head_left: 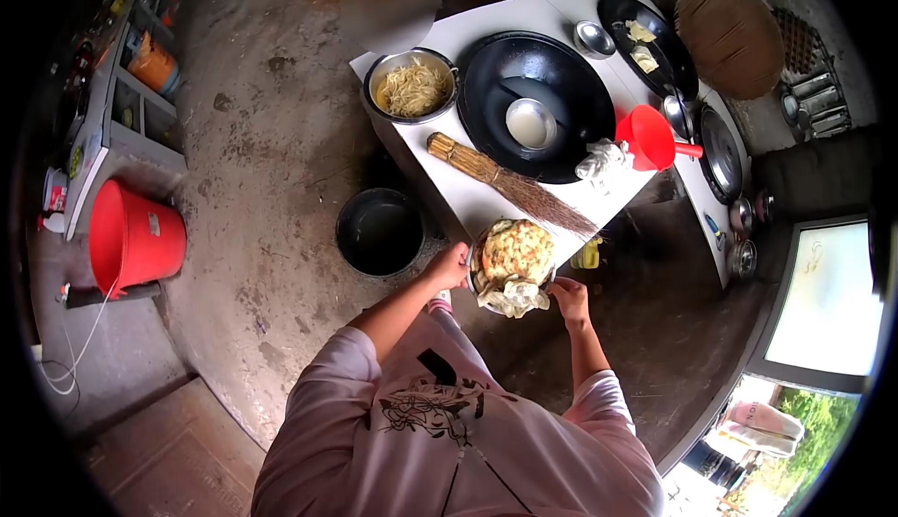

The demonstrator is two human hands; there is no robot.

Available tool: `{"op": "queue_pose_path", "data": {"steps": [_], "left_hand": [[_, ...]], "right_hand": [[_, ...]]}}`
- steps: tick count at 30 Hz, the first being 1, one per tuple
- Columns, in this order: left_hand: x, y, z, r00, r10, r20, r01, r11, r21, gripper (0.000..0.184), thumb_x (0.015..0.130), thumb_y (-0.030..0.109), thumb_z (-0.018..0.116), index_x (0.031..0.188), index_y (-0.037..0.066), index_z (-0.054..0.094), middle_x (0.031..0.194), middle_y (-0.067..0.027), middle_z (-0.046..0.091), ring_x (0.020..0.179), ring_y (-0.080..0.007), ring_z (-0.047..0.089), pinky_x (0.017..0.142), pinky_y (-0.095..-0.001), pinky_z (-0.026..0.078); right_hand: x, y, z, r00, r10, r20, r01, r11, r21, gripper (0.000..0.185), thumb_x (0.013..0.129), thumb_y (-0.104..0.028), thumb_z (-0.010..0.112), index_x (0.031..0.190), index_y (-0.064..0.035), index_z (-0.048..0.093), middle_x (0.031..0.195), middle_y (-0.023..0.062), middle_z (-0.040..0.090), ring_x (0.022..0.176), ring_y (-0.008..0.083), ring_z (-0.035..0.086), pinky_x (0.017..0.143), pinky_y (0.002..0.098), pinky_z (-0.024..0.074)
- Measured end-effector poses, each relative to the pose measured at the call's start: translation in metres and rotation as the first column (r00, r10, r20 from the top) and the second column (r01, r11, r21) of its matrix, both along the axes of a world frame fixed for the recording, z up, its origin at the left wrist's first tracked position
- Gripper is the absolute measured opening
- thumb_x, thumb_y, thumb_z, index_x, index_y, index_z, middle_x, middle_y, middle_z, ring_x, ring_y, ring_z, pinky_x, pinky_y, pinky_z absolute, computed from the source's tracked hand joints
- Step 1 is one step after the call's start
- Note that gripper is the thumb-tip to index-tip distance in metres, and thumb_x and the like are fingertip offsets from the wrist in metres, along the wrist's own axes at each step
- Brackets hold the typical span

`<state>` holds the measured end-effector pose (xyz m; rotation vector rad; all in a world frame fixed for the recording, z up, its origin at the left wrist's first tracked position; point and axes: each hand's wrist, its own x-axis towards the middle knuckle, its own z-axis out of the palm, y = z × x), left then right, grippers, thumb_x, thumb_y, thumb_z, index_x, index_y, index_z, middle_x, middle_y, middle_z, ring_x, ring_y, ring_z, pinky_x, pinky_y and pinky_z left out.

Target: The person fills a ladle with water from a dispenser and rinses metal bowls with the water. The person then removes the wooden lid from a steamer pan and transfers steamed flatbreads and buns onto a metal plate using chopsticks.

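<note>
In front of my body I carry a round dish (474,284) with a pale rim, mostly covered by what lies in it. A browned flatbread (514,249) fills its far side, and a crumpled off-white cloth (514,298) lies at the near side. My left hand (450,267) is closed on the left rim. On the opposite side, my right hand (569,301) pinches the right edge. The dish is at the near corner of the white stove top (440,180), close to a straw brush (505,183). Whether it touches the surface I cannot tell.
A large black wok (486,58) holds a metal bowl (530,124). Beside it are a basin (371,82) of shredded food, a red ladle (645,138) and a white cloth (604,163). A dark bucket (380,233) stands on the floor; a red bucket (154,246) is at left.
</note>
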<state>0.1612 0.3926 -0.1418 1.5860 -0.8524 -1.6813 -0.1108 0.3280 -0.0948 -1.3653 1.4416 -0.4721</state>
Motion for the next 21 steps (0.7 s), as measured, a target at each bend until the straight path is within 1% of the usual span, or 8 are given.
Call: {"op": "queue_pose_path", "data": {"steps": [5,11,14,15,16,18,20,21], "left_hand": [[-0.007,-0.041,-0.008,0.992,-0.109,0.060,0.110,0.994,-0.004,0.011,0.069,-0.008,0.044,0.075,0.001,0.042,0.056,-0.0086,0.049,0.042,-0.0169,0.053,0.036,-0.0298,0.042],[-0.006,-0.066,0.001,0.971,-0.205,0.123,0.209,0.978,-0.021,0.009,0.071,-0.003,0.048,0.080,0.000,0.047,0.063,-0.0100,0.055,0.046,-0.0167,0.056,0.042,-0.0298,0.045],[0.001,-0.065,0.007,0.981,-0.139,0.138,0.140,0.990,-0.003,0.014,0.078,0.007,0.051,0.090,0.001,0.050,0.071,-0.0094,0.059,0.050,-0.0166,0.057,0.042,-0.0288,0.045],[0.011,-0.067,0.006,0.978,-0.188,0.090,0.184,0.982,0.052,0.015,0.080,0.011,0.048,0.090,0.001,0.050,0.071,-0.0093,0.059,0.050,-0.0161,0.057,0.041,-0.0278,0.044],[0.024,-0.068,0.003,0.972,-0.232,0.039,0.227,0.968,0.104,0.016,0.082,0.015,0.046,0.090,0.002,0.051,0.071,-0.0092,0.059,0.050,-0.0156,0.057,0.039,-0.0268,0.043],[0.058,-0.069,-0.005,0.965,-0.257,-0.043,0.261,0.954,0.146,0.027,0.086,0.026,0.039,0.091,0.003,0.051,0.070,-0.0085,0.059,0.049,-0.0133,0.056,0.038,-0.0239,0.040],[0.103,-0.071,0.017,0.982,-0.186,-0.012,0.185,0.964,0.189,0.027,0.086,0.027,0.038,0.092,0.004,0.051,0.070,-0.0072,0.059,0.048,-0.0117,0.055,0.038,-0.0228,0.039],[0.127,-0.072,0.017,0.993,-0.116,-0.014,0.116,0.974,0.192,0.028,0.087,0.028,0.037,0.091,0.004,0.051,0.070,-0.0065,0.059,0.047,-0.0109,0.055,0.038,-0.0221,0.039]], "right_hand": [[-0.006,0.014,-0.019,0.976,-0.220,-0.003,0.220,0.975,0.036,0.015,0.069,-0.007,0.056,0.077,0.0042,0.061,0.066,0.0029,0.059,0.060,0.0072,0.051,0.055,0.0200,0.0398],[-0.014,0.011,-0.030,0.954,-0.296,-0.052,0.300,0.946,0.121,0.017,0.069,-0.007,0.058,0.081,0.0051,0.060,0.070,0.0038,0.059,0.061,0.0080,0.052,0.054,0.0200,0.0402],[-0.001,0.008,-0.014,0.877,-0.430,-0.214,0.338,0.869,-0.362,0.016,0.073,-0.012,0.059,0.081,0.0023,0.059,0.065,0.0029,0.055,0.058,0.0092,0.051,0.055,0.0232,0.0417],[0.009,0.001,0.001,0.829,-0.465,-0.311,0.256,0.810,-0.528,0.015,0.077,-0.013,0.057,0.080,0.0011,0.057,0.069,0.0043,0.051,0.061,0.0101,0.049,0.057,0.0240,0.0411],[0.027,-0.011,0.018,0.829,-0.465,-0.311,0.255,0.809,-0.530,0.015,0.077,-0.013,0.057,0.080,0.0011,0.057,0.069,0.0043,0.051,0.061,0.0101,0.049,0.057,0.0240,0.0411],[0.081,-0.045,0.053,0.912,-0.401,-0.087,0.285,0.773,-0.567,0.013,0.079,-0.012,0.054,0.079,0.0009,0.055,0.072,0.0055,0.046,0.058,0.0130,0.046,0.054,0.0250,0.0401],[0.149,-0.086,0.090,0.975,-0.222,0.025,0.202,0.829,-0.521,0.010,0.081,-0.008,0.051,0.080,0.0010,0.054,0.073,0.0063,0.046,0.063,0.0137,0.046,0.056,0.0233,0.0392],[0.178,-0.110,0.091,0.995,-0.077,0.069,0.104,0.797,-0.596,0.012,0.082,-0.009,0.049,0.081,0.0020,0.054,0.077,0.0088,0.047,0.071,0.0166,0.046,0.064,0.0245,0.0391]]}}
